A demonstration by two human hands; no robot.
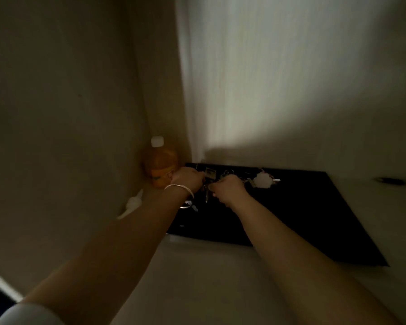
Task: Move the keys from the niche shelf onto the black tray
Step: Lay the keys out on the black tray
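A black tray (314,219) lies on the pale shelf against the back wall. Both my hands are over its far left part. My left hand (188,179), with a bangle on the wrist, is closed on a bunch of keys (209,181) whose blades hang down between the hands. My right hand (230,187) grips the same bunch from the right. More keys with a white fob (263,180) rest on the tray just right of my right hand. A key ring with a key (189,205) shows on the tray under my left wrist.
An orange bottle (161,165) with a white cap stands in the left corner, touching my left hand. A white object (133,204) lies against the left wall. A dark pen-like item (399,181) lies on the shelf at far right. The scene is dim.
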